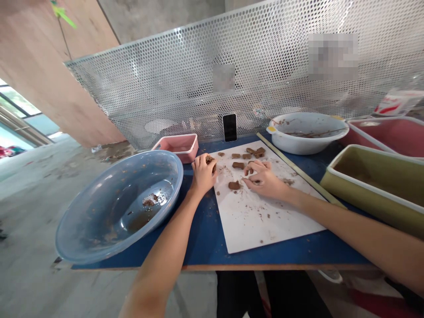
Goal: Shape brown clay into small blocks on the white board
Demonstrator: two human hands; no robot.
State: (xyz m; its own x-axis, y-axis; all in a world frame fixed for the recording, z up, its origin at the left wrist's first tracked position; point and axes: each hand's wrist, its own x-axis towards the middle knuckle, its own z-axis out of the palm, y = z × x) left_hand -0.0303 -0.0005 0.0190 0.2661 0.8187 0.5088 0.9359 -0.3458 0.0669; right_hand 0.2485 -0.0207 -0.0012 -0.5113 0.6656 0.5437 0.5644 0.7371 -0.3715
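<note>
My left hand [202, 174] is at the left edge of a white board [245, 229], its fingers wrapped round a brown lump of clay [211, 163]. Over the middle of the board is my right hand [261, 179], fingers bent, with a small gap between thumb and forefinger and nothing visible in it. Just left of its thumb lies a clay piece [234, 185], and another clay piece [237, 165] rests a little farther back. Several more small clay blocks [247, 156] lie towards the board's far edge. Crumbs are scattered over the white surface.
A large blue basin [122, 176] with a little murky water stands left, before a small pink tub [182, 148]. At right are a white basin [308, 143] with twigs, a green tub [371, 176] and a red tub [391, 132]. A phone [229, 127] leans on a perforated screen [159, 66]. A flat strip [298, 170] lies along the board.
</note>
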